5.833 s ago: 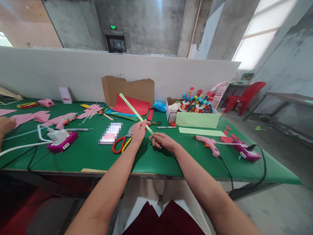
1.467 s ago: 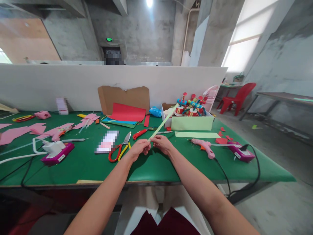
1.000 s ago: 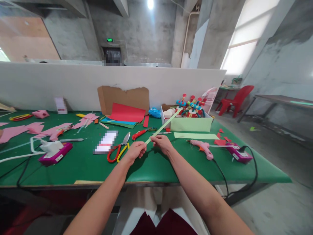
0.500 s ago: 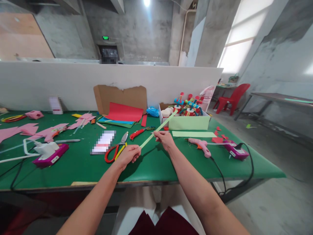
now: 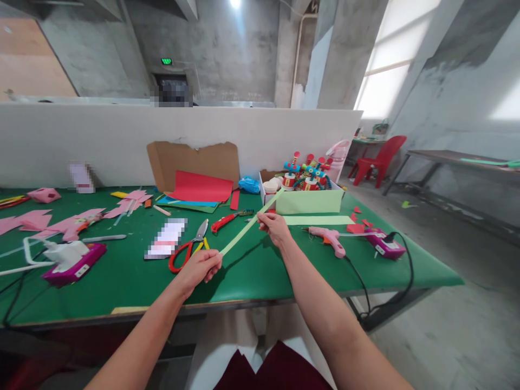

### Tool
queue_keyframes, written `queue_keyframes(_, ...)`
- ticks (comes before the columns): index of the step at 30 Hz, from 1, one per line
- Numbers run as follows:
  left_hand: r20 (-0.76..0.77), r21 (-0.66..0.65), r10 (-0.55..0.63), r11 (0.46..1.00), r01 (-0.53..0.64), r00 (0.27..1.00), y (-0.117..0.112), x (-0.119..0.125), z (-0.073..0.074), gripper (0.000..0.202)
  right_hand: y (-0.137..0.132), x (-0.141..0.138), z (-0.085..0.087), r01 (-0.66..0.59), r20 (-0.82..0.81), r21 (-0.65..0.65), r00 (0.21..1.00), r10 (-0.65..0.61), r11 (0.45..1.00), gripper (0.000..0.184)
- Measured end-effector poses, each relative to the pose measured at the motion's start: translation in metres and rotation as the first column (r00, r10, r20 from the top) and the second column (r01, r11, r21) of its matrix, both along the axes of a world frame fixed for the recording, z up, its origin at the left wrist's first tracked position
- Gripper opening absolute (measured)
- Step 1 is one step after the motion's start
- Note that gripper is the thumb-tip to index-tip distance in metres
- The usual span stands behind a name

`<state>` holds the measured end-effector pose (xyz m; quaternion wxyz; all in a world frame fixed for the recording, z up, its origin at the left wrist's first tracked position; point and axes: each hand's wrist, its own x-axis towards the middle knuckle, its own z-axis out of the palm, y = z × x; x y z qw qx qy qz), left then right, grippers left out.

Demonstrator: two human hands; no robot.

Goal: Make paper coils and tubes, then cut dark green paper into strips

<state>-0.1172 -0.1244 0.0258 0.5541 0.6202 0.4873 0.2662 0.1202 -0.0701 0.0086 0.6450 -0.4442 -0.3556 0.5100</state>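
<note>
Pale-green strip [image 5: 240, 235], pinched at its near end by the left hand [image 5: 202, 265], midway by the right hand [image 5: 276, 227]; scissors [image 5: 199, 234] just beyond the left grip.

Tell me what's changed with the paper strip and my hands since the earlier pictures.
The pale green strip first leaned up to the left; now it slopes up to the right. Your left hand has shifted to its lower end and drawn toward the scissors; your right hand pinches it partway along, farther away. Both still hold it. The scissors, right-hand pink glue gun and box stayed put.
</note>
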Motion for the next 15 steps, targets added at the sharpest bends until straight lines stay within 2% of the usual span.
queue_keyframes(4,0.011,-0.033,0.03,0.999,-0.029,1.0,0.003,0.002,-0.001,0.043,-0.002,-0.002,0.001,-0.16,-0.051,0.04,0.986,0.162,0.986,0.03)
queue_keyframes(7,-0.04,-0.028,-0.01,1.0,0.009,0.999,0.004,0.008,0.0,0.044,-0.005,-0.004,0.001,-0.261,-0.021,0.058,0.965,0.262,0.964,0.029)
queue_keyframes(9,-0.094,-0.003,-0.062,0.998,0.062,0.994,0.005,0.012,0.003,0.045,-0.006,-0.005,0.001,-0.298,-0.003,0.051,0.954,0.298,0.953,0.029)
queue_keyframes(11,-0.116,0.077,-0.078,0.993,0.087,0.99,0.01,0.015,0.006,0.046,-0.007,-0.006,0.001,-0.336,-0.002,0.05,0.942,0.337,0.94,0.032)
queue_keyframes(13,-0.072,0.178,-0.021,0.984,0.033,0.997,0.017,0.02,0.01,0.047,-0.008,-0.007,0.001,-0.407,0.015,0.051,0.913,0.407,0.912,0.035)
queue_keyframes(15,0.023,0.201,0.048,0.978,-0.052,0.999,0.028,0.026,0.012,0.048,-0.011,-0.01,0.001,-0.513,0.067,0.025,0.857,0.511,0.858,0.038)
